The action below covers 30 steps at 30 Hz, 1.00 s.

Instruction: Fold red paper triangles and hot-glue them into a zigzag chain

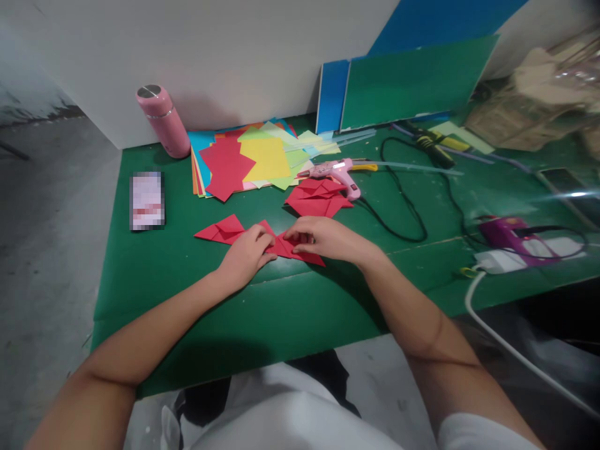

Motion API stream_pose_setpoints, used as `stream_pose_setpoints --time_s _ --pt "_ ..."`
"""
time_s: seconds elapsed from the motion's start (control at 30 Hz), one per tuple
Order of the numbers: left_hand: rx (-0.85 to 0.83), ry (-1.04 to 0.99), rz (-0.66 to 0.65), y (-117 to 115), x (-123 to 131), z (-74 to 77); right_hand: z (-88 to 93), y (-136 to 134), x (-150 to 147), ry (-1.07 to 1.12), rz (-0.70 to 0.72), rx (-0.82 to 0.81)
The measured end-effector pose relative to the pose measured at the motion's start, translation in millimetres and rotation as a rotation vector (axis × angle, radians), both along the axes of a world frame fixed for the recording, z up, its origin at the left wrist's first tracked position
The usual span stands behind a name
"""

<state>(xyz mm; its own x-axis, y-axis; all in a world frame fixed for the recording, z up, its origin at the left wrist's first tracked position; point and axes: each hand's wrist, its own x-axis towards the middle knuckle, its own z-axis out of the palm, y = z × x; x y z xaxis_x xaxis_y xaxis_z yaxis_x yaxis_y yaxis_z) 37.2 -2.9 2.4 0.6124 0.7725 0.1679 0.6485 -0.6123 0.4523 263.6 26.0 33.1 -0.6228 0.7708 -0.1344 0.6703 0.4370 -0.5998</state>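
Note:
A folded red paper piece (287,248) lies on the green table (197,294) between both my hands. My left hand (246,256) presses its fingertips down on the paper's left part, fingers curled together. My right hand (323,239) pinches and presses the paper's right part. Another folded red piece (221,230) lies just left of my left hand, flat on the table. A small heap of folded red pieces (316,199) sits a little beyond my right hand.
A stack of coloured paper sheets (253,159) lies at the back by a pink bottle (164,122). A pink glue gun (338,172), black cable (403,200), purple glue gun (509,234), white power strip (510,257), a phone (147,201) and green and blue boards (412,81) surround the work spot.

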Motion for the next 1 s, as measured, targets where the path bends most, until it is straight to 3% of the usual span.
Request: stream_pose_setpoints --time_s 0.6,0.87,1.0 --pt "0.195 0.129 -0.069 -5.3 4.5 -5.3 -3.9 2.5 -1.2 -0.020 0.052 0.026" --pt "0.284 0.136 -0.030 -8.1 5.4 -14.1 -5.0 -1.6 -10.9 0.018 -0.016 0.062" --pt "0.330 0.243 -0.002 -12.5 7.8 -12.5 -6.7 -1.1 -12.3 0.016 0.001 0.084"
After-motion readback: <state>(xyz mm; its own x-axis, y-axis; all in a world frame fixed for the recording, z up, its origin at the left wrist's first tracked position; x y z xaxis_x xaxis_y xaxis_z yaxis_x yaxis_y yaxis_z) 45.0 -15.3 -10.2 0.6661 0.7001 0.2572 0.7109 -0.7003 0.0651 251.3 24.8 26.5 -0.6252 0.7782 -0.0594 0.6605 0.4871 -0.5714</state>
